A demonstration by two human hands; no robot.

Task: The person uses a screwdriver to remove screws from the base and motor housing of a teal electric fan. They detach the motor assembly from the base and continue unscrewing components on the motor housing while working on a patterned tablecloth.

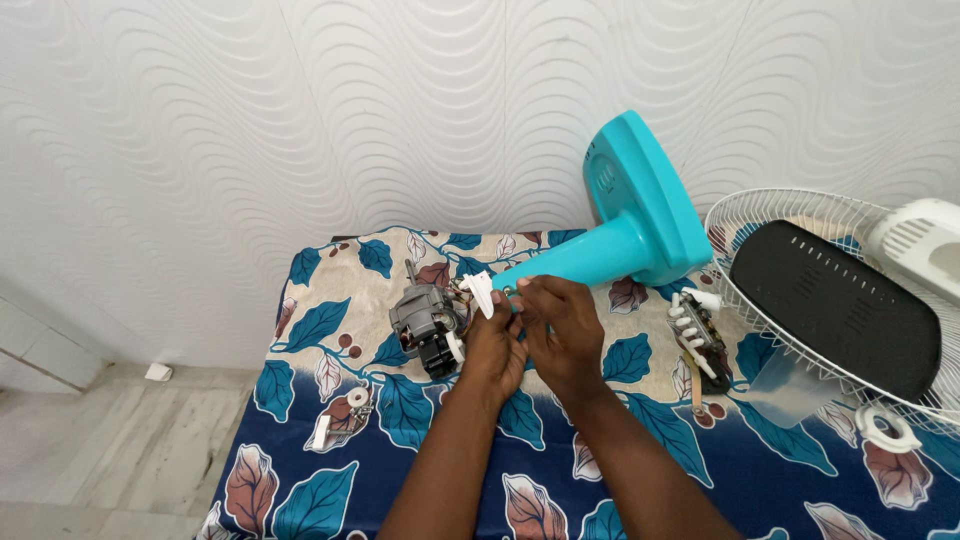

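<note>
A turquoise fan stand (pixel 620 235) lies on its side on the leaf-patterned cloth, its round base up against the wall. Both hands meet at the neck end of the stand. My left hand (pixel 492 345) pinches a small white plastic part (pixel 481 293) with thin wires running to the grey fan motor (pixel 428 322) just to its left. My right hand (pixel 562 330) has its fingers closed at the stand's end, beside that part. What the fingertips of my right hand grip is hidden.
A white switch block with push buttons (pixel 698 330) lies right of the hands. A white wire fan guard (pixel 790 225) holds a black panel (pixel 835 305) and a white cover (pixel 925 240). Small metal parts (pixel 345 410) lie front left; a white ring (pixel 887 428) front right.
</note>
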